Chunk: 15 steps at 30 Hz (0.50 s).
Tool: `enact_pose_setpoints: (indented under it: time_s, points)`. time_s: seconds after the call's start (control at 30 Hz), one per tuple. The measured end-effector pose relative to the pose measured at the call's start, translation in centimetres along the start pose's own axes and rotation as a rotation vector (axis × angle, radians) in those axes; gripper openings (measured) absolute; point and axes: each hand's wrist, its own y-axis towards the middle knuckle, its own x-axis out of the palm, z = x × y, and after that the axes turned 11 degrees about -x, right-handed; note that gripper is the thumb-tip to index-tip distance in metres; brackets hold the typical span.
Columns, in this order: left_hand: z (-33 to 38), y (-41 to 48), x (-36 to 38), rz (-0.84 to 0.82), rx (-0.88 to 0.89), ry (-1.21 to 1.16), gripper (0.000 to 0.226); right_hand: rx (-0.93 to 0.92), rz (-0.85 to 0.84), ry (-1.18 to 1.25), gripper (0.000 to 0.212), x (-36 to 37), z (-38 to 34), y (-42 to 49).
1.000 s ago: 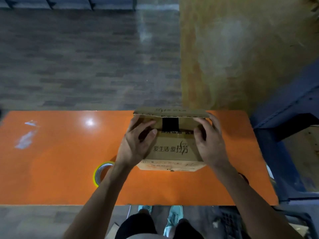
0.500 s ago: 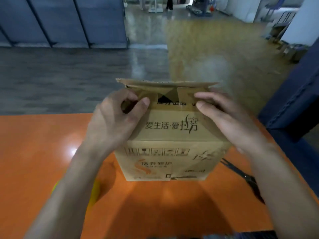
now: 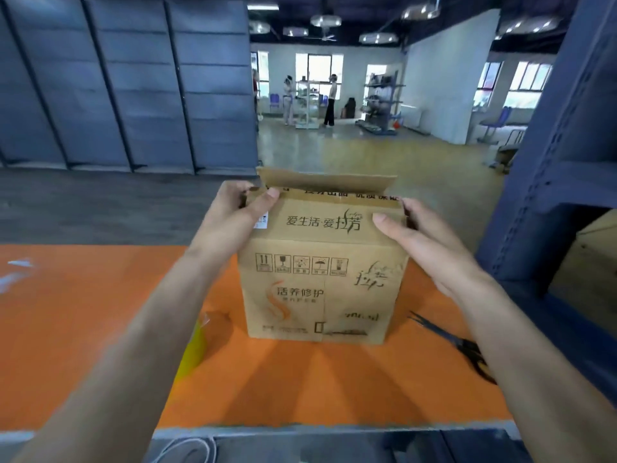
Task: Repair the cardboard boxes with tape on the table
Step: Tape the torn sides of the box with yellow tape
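A brown printed cardboard box stands upright on the orange table. Its far top flap sticks up and the near flap is folded down. My left hand grips the box's top left corner, thumb on the near flap and fingers curled over the edge. My right hand holds the top right corner, thumb on the near flap and fingers round the side. A yellow tape roll lies left of the box, mostly hidden behind my left forearm.
Black scissors lie on the table right of the box, partly under my right forearm. A dark blue metal rack stands close on the right. Grey partition panels line the back left. People stand far off by shelves.
The camera has tilted up from a top-down view to a forward view, so the room now shows. The near flap is folded further down; both hands stay on the box's top corners.
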Motion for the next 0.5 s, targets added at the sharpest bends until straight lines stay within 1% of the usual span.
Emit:
enact_pose_setpoints:
  time_s: [0.07, 0.13, 0.17, 0.2, 0.27, 0.3, 0.4, 0.5]
  points:
    - [-0.5, -1.6, -0.2, -0.093, -0.013, -0.08, 0.038, -0.027, -0.043, 0.045, 0.046, -0.4, 0.0, -0.8]
    - [-1.1, -3.1, -0.3, -0.232, 0.006, -0.062, 0.034, -0.046, -0.122, 0.038, 0.046, -0.7, 0.0, -1.4]
    - [-1.3, -3.6, -0.4, -0.269, 0.023, -0.048, 0.035, -0.065, -0.142, 0.021, 0.043, -0.8, 0.1, -1.5]
    - [-1.4, -4.0, -0.5, -0.27, 0.046, -0.04, 0.034, -0.095, -0.145, 0.003, 0.038, -0.9, 0.1, -1.6]
    - [-1.3, -4.0, -0.6, -0.2, 0.072, -0.054, 0.033, -0.15, -0.127, -0.04, 0.03, -0.9, -0.1, -1.6]
    - [-1.1, -3.9, -0.6, -0.166, 0.081, -0.065, 0.032, -0.168, -0.135, -0.063, 0.031, -1.0, -0.4, -1.5]
    - [-0.4, -3.6, -0.7, -0.12, 0.114, -0.094, 0.03, -0.21, -0.239, -0.135, 0.046, -1.5, -1.4, -1.4]
    - [0.2, -3.0, -1.2, -0.07, 0.084, -0.169, 0.03, -0.244, -0.318, -0.188, 0.047, -2.0, -2.2, -1.6]
